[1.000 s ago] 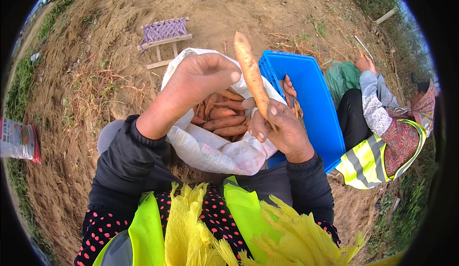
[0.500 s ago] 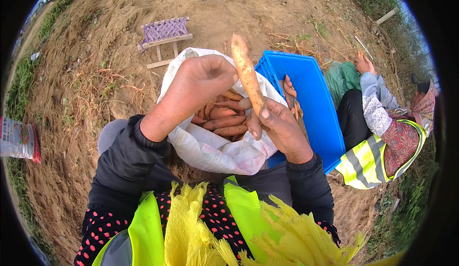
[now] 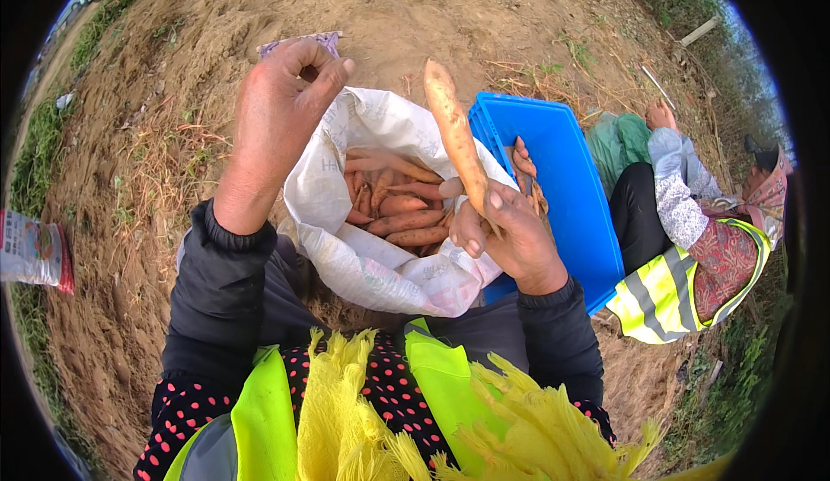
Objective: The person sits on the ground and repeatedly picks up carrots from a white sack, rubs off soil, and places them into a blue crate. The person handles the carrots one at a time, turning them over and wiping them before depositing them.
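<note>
Sweet potato: a long, pale-skinned root [image 3: 456, 127], held up at a tilt above the right side of the sack's mouth, its free tip pointing away from the person.
Right hand: clamped on the root's lower end, the right hand [image 3: 516, 232] pinches it between thumb and fingers; gripping only that end probably leaves most of the length bare to see and reach.
Left hand: well apart from the root, the left hand [image 3: 298, 83] hangs beyond the sack's far left edge, fingers curled; I cannot tell whether thumb and fingertips meet or hold anything small.
White sack: the sack [image 3: 367, 273] stands between the person's legs, mouth spread wide, likely so the legs steady it and the opening lies within reach of both hands.
Sack's contents: orange-red sweet potatoes [image 3: 402, 209] lie heaped inside, mostly on their sides.
Blue crate: just beside the sack on the right, the crate [image 3: 575, 187] holds a few roots [image 3: 523, 163] along its near-sack side; its closeness presumably spares long reaches.
Stool: a purple woven stool [image 3: 328, 41] is largely hidden behind the left hand and sack.
Co-worker: to the right, a seated person in a yellow vest [image 3: 661, 295] has one hand [image 3: 660, 116] near a green bag [image 3: 624, 140].
</note>
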Demonstrator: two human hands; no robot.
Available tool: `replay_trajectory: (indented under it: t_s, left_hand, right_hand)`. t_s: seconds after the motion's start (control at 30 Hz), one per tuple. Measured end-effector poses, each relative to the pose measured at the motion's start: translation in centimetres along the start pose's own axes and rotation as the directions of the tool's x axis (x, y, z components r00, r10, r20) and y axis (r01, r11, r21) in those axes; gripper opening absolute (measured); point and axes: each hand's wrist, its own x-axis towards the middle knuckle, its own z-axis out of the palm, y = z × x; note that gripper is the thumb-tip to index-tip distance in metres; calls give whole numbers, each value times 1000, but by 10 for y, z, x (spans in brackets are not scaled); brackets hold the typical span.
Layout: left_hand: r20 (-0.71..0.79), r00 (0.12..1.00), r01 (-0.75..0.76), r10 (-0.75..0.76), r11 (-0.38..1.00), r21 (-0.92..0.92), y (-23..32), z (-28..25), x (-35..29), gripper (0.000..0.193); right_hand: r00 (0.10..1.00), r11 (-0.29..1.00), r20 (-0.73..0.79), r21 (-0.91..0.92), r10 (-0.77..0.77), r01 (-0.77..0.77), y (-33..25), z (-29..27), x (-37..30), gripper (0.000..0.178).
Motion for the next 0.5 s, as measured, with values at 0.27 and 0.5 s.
replay_trajectory:
  t_s: [0.27,0.5]
  left_hand:
    - [11,988,-150,151,987,-63,-1,6,-4,18]
    - [589,798,493,-124,697,-521,11,23,-18,25]
  right_hand:
    - [1000,999,5,39,-27,27,0,1,2,64]
    - [1000,1000,4,-12,-27,27,1,5,1,65]
